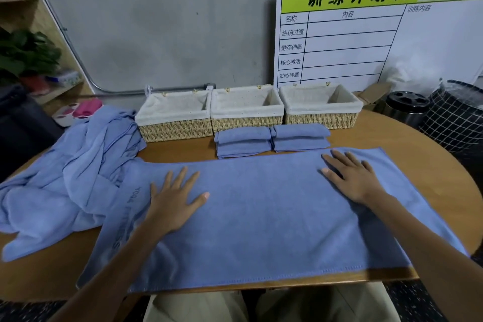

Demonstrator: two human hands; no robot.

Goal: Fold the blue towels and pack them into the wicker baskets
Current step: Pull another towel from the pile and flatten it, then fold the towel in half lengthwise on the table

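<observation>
Both hands' grip is open, left hand [175, 200] and right hand [351, 178] pressing flat on the blue towel [261, 217], spread on the desk [52, 274] with its long axis running left-right between them.

A flat blue rectangular towel [261, 217] covers the round wooden table [407, 144]. The left hand [173, 202] and right hand [352, 178] press flat on it, fingers spread. Behind stand three cloth-lined wicker baskets [247, 110], four folded blue towels [271, 140] and a crumpled blue towel pile [65, 172].
</observation>
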